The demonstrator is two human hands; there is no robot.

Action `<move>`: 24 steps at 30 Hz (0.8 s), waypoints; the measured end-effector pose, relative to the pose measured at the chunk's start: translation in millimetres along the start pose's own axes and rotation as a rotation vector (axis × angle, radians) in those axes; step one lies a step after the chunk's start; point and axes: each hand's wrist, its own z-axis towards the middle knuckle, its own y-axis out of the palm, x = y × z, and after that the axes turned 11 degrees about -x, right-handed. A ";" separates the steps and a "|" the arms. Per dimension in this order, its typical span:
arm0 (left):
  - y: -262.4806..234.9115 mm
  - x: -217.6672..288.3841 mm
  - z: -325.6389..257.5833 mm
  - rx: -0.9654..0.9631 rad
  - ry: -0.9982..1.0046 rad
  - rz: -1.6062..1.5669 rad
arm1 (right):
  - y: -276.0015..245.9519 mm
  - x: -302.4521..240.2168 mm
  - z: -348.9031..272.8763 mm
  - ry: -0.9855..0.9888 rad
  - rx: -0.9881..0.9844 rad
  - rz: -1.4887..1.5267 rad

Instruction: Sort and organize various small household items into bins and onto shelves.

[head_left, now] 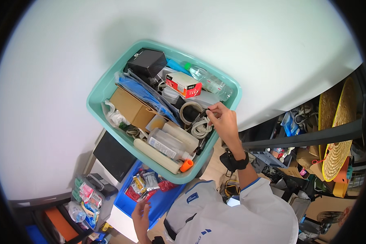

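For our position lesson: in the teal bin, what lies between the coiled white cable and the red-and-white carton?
In the head view, a beige tape roll lies between the cable and the carton.

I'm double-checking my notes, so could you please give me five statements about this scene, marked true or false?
1. The right hand pinches a small dark item over the green tub. True.
2. A clear bottle with a green cap lies in the tub. True.
3. The straw hats lie in the tub. False: they are outside it, to the right.
4. The left hand grips a cardboard box. False: it is near the blue tray.
5. A red-and-white box lies in the tub. True.
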 end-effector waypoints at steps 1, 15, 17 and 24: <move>2.5 -0.2 0.0 0.002 0.002 0.000 | 1.4 1.7 1.1 -0.011 -0.005 0.009; 22.5 -8.5 5.5 0.064 -0.026 0.082 | 8.9 21.0 16.7 -0.147 -0.216 -0.291; 24.5 -16.3 8.4 0.076 -0.011 0.071 | 10.8 25.7 17.7 -0.289 -0.121 -0.559; 31.6 -8.2 0.8 0.084 -0.080 0.153 | 25.6 27.6 9.8 -0.301 -0.154 -0.837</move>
